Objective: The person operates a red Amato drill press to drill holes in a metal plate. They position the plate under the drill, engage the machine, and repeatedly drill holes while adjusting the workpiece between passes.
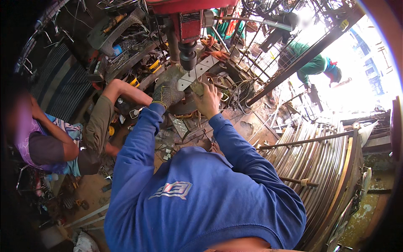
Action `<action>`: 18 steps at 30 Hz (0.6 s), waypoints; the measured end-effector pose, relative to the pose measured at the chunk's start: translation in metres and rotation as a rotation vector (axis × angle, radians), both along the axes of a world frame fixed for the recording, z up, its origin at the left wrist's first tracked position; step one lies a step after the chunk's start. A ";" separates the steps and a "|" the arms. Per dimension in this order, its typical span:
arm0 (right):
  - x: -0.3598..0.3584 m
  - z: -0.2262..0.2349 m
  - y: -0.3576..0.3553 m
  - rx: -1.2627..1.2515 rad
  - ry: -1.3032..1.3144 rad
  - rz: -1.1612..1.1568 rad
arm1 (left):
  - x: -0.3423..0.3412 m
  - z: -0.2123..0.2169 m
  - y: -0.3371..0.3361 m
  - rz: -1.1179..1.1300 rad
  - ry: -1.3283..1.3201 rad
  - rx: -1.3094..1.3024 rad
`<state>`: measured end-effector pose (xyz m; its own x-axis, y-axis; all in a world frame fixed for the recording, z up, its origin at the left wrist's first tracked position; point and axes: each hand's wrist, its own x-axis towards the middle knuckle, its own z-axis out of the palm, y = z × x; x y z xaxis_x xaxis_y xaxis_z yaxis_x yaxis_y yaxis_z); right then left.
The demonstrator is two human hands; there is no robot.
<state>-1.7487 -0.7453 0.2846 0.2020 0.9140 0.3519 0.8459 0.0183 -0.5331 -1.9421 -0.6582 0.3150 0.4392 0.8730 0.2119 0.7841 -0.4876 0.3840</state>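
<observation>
Steel, a pale drilled flat bar [197, 71] lies under the red drill press's chuck [187, 54], gripped by the gloved left hand [166, 93] and bare right hand [206, 97].

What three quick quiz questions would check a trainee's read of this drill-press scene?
1. True or false: the left hand wears a glove.
2. What lies under the drill chuck? A) a flat metal plate B) a wooden block C) a coil of wire
3. Which hand is bare?

Key:
1. True.
2. A: the metal plate, with holes along it, lies under the chuck; both hands are at it.
3. The right hand.
</observation>
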 end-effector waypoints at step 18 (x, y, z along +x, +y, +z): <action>0.128 0.313 0.028 0.591 0.171 0.201 | 0.000 -0.021 0.015 0.023 0.074 -0.320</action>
<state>-1.6209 -0.7176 0.5974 0.1446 0.6018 0.7855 0.6992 0.4995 -0.5114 -1.9423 -0.6434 0.2940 0.4223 0.9002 -0.1061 0.8250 -0.3332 0.4565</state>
